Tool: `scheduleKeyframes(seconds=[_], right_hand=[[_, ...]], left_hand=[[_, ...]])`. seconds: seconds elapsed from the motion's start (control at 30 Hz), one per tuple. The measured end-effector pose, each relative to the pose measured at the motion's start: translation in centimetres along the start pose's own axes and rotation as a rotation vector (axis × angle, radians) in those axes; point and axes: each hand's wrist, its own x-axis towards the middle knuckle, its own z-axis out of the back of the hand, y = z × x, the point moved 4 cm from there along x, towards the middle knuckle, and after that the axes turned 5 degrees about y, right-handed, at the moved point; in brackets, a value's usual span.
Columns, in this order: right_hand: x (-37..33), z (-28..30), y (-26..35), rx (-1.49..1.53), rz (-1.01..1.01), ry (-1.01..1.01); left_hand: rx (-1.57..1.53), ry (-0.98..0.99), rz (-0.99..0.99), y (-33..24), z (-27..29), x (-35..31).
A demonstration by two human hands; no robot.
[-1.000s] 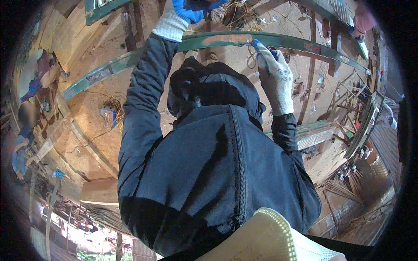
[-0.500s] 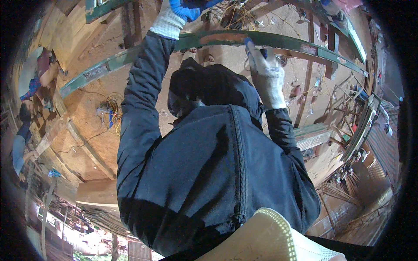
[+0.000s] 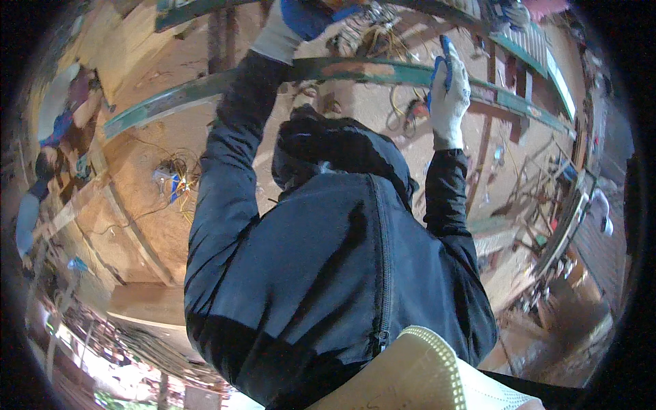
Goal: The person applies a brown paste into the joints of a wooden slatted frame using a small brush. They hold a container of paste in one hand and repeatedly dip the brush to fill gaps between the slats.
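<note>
A long green-painted wooden beam (image 3: 232,76) runs across in front of me, its paint worn off in a brownish patch near the middle. My left hand (image 3: 301,24), in a blue and white work glove, reaches past the beam at the top edge of the picture. Its fingers look curled round something brownish, partly cut off, that I cannot make out. My right hand (image 3: 449,96), gloved the same way, is held over the right part of the beam. Its fingers point away from me, the thumb stands apart, and nothing is in it.
A second green beam (image 3: 195,12) lies farther off. Tangled wires (image 3: 379,34) lie between the beams, and another wire bundle (image 3: 179,181) is on the ground at left. A person (image 3: 51,157) is at far left. Another person's gloved hand (image 3: 516,15) shows at top right.
My right hand has lifted off the beam's middle and moved right, its fingers now stretched out. The left hand stays at the top edge; the whole view has shifted slightly.
</note>
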Motion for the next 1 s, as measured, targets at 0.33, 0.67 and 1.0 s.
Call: scheduleKeyframes(seconds=[0.33,0.67,1.0], right_hand=[[2.5,-5.7,-2.7,-0.102,-0.148,0.223],[2.7,-5.5,-2.9,-0.119,-0.063,0.257],[3.0,-6.3,-4.1,-0.139,-0.046,0.230]], left_hand=[[0.107,-0.085,-0.408,-2.2,-4.4,-5.9],[0.130,-0.620,-0.673,4.6,-10.0,-29.1],[0.029,-0.684,-0.920,8.2,-9.9,-38.4]])
